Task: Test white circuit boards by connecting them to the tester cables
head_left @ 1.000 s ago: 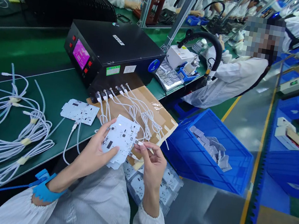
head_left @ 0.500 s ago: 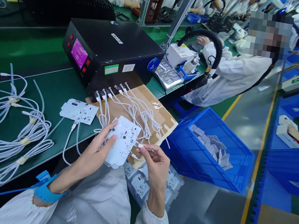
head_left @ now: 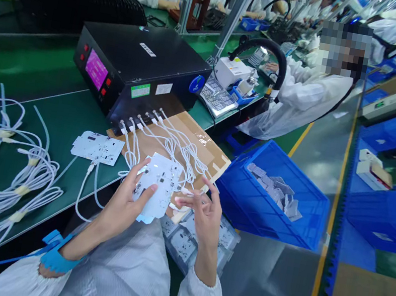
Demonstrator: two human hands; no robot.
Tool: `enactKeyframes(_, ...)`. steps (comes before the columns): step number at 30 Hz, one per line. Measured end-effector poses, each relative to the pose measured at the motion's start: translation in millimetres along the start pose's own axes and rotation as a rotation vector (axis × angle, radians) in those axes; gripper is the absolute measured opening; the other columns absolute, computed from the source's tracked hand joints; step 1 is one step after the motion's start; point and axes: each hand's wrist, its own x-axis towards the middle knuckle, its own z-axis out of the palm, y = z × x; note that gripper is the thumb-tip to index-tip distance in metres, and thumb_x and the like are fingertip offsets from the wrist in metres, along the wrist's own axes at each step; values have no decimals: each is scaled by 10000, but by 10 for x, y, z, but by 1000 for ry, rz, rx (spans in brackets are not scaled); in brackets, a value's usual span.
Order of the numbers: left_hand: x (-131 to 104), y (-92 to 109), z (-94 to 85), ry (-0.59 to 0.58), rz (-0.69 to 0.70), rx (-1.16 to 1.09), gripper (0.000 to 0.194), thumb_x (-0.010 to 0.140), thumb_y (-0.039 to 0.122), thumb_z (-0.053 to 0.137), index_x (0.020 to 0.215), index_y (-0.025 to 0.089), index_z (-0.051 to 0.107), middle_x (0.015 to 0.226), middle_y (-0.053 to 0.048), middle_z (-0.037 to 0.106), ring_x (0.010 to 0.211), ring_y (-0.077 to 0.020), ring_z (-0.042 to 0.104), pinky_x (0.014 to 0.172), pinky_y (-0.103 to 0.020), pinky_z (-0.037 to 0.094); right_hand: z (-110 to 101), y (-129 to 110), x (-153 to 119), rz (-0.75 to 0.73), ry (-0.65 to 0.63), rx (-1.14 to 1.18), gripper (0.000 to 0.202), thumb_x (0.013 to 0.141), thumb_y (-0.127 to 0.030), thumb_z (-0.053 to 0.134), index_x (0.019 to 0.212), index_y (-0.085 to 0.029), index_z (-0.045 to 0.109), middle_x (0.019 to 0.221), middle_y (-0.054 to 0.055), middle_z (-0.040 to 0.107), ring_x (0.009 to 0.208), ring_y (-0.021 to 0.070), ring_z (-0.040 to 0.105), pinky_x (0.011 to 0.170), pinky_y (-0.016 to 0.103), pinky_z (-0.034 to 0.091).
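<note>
My left hand [head_left: 131, 197] grips a white circuit board [head_left: 157, 187] by its left edge, thumb on top and fingers behind. At the board's right edge sit two white USB cable plugs; the lower plug [head_left: 173, 207] shows clearly, while the upper one is partly behind my fingers. My right hand [head_left: 205, 213] is beside these plugs with its fingers spread apart; whether a fingertip touches the upper cable is unclear. A second white circuit board [head_left: 97, 147] lies on the bench to the left, with a white cable plugged into its lower edge.
A black tester [head_left: 140, 71] with a pink screen stands on the green bench, white cables leading from its front. Coiled white cables [head_left: 24, 178] lie left. A blue crate [head_left: 280, 157] holds boards; a clear tray [head_left: 185, 240] is below my right hand. A co-worker [head_left: 307, 96] sits beyond.
My right hand's fingers have gone from pinching the upper cable plug to spread apart beside it. My left hand still holds the board. The whole view has shifted slightly.
</note>
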Motion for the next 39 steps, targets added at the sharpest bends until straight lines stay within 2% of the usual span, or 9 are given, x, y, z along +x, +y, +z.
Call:
enactKeyframes(2, 17, 30, 19, 47, -34, -55, 859, 928, 534, 687, 1628, 269, 266, 1576, -162, 519, 1445, -326, 535, 1185, -500, 487, -169, 77, 98, 3, 120, -77, 773, 902, -736, 639, 1474, -238, 488, 703, -36, 710, 548, 200, 728, 530, 325, 614)
enactKeyframes(5, 33, 67, 20, 52, -43, -82, 851, 910, 535, 714, 1600, 240, 313, 1527, -163, 566, 1383, -317, 591, 1107, -444, 554, -479, 291, 329, 58, 285, -280, 858, 877, -851, 525, 1471, -233, 476, 682, -50, 640, 504, 191, 666, 436, 303, 525)
enactKeyframes(10, 30, 76, 21, 31, -50, -68, 761, 910, 575, 700, 1526, 228, 420, 1465, -133, 621, 1318, -295, 636, 983, -367, 610, -769, 548, 612, 21, 258, -411, 727, 773, -860, 636, 1077, -200, 662, 759, 32, 696, 624, 210, 659, 597, 370, 564)
enactKeyframes(12, 32, 58, 35, 34, -37, -45, 725, 913, 587, 691, 1494, 223, 457, 1452, -128, 631, 1330, -295, 626, 991, -360, 602, -801, 510, 654, -29, 244, -369, 652, 743, -827, 702, 908, -197, 673, 653, -6, 632, 576, 168, 590, 562, 328, 516)
enactKeyframes(15, 47, 28, 68, 23, -7, -7, 646, 930, 589, 666, 1442, 225, 514, 1464, -124, 626, 1376, -301, 592, 1007, -357, 590, -804, 314, 745, -41, 294, -160, 610, 679, -742, 826, 910, -197, 683, 602, -68, 540, 514, 101, 486, 477, 245, 404)
enactKeyframes(21, 89, 14, 178, -87, 53, 32, 558, 952, 531, 660, 1403, 216, 565, 1532, -113, 586, 1435, -271, 550, 1198, -383, 465, -421, -211, 1044, -131, 253, 270, 497, 666, -591, 911, 892, -209, 687, 764, -44, 623, 668, 79, 585, 614, 214, 507)
enactKeyframes(24, 106, 46, 244, -108, 14, 31, 636, 938, 507, 680, 1470, 193, 527, 1584, -130, 535, 1522, -277, 454, 1284, -417, 362, -45, -343, 1012, -141, 110, 268, 467, 753, -607, 852, 972, -207, 749, 893, 7, 717, 770, 106, 657, 739, 260, 575)
enactKeyframes(28, 129, 128, 303, -143, 38, 18, 618, 955, 480, 648, 1493, 196, 538, 1613, -122, 505, 1517, -277, 463, 1278, -424, 377, 330, -347, 768, -136, -59, 93, 358, 791, -521, 858, 957, -212, 789, 885, 27, 771, 748, 145, 708, 759, 327, 626)
enactKeyframes(39, 128, 183, 364, -107, -18, 99, 688, 921, 467, 658, 1519, 155, 524, 1618, -134, 496, 1553, -283, 413, 1297, -435, 351, 421, -348, 512, -326, -147, -98, 106, 837, -277, 846, 933, -259, 805, 948, 16, 816, 905, 188, 784, 869, 334, 656)
